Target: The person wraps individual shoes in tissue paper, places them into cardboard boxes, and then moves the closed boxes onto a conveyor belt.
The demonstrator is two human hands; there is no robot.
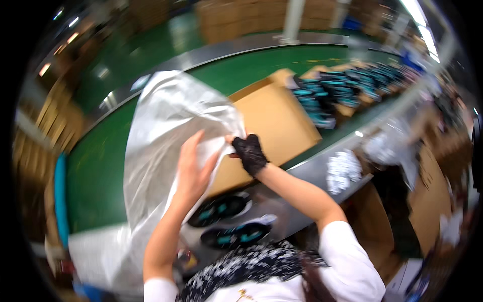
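Note:
A large, thin white sheet (166, 126), paper or plastic, billows up in front of me and trails down to the left. My left hand (192, 171) is bare; its fingers are stretched and apart, lying against the sheet. My right hand (249, 153), in a black fingerless glove, pinches the sheet's right edge. Behind and beneath it stands an open brown cardboard box (274, 118), its near left part covered by the sheet and my hands. Close to my body, two black-and-teal shoe soles (220, 210) (236, 235) lie side by side on the metal edge.
The green conveyor belt (95, 186) curves away, bordered by a metal rail (201, 59). Several black-and-teal shoe parts (347, 85) are lined up at the right. A bundle of white material (343, 171) sits on the right ledge, above an open carton (370, 216). Cartons (236, 20) are stacked behind.

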